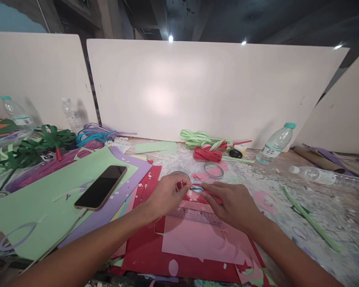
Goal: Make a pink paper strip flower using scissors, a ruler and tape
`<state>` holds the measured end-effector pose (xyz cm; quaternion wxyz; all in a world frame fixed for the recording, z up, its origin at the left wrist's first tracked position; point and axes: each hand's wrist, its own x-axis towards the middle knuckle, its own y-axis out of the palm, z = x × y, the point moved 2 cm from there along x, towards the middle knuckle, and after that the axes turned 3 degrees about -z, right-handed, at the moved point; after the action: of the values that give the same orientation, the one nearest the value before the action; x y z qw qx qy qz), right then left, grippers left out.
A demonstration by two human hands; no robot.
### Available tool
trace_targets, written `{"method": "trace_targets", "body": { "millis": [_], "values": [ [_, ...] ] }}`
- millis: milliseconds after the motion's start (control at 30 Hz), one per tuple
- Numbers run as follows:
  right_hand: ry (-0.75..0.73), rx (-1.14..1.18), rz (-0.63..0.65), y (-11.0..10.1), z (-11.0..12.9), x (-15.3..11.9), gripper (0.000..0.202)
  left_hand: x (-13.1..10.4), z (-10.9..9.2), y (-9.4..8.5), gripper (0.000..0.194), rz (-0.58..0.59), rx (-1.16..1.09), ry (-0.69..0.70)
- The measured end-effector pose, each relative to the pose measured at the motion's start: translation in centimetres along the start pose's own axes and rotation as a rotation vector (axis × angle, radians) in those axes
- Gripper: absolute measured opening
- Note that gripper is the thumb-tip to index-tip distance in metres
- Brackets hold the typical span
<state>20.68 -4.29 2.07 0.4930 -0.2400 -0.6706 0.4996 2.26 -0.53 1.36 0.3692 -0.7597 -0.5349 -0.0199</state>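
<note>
Both hands meet over the red and pink paper in the middle of the table. My left hand [169, 194] is closed in a pinch at one end of a small shiny pale-blue piece [196, 189], whose kind is too small to tell. At its other side, the thumb and forefinger of my right hand [231, 201] are pressed together. Below them a clear ruler [194, 215] lies across a pink sheet [194, 243], which rests on red sheets [146, 251]. Just beyond the fingers is a roll of tape [214, 170] on its side.
A phone [101, 187] lies on green paper [32, 203] at left. Green ribbon [194, 139] and a red bundle [208, 154] lie at the back. One bottle [275, 144] leans against the white board [227, 79]; another bottle [312, 174] lies flat. A green stick [311, 221] is at right.
</note>
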Motion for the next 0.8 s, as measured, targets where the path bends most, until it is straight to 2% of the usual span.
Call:
{"method": "trace_targets", "body": {
  "millis": [800],
  "values": [
    [-0.014, -0.036, 0.008, -0.06, 0.25, -0.08, 0.035, 0.08, 0.09, 0.03, 0.021, 0.038, -0.03, -0.041]
  ]
}}
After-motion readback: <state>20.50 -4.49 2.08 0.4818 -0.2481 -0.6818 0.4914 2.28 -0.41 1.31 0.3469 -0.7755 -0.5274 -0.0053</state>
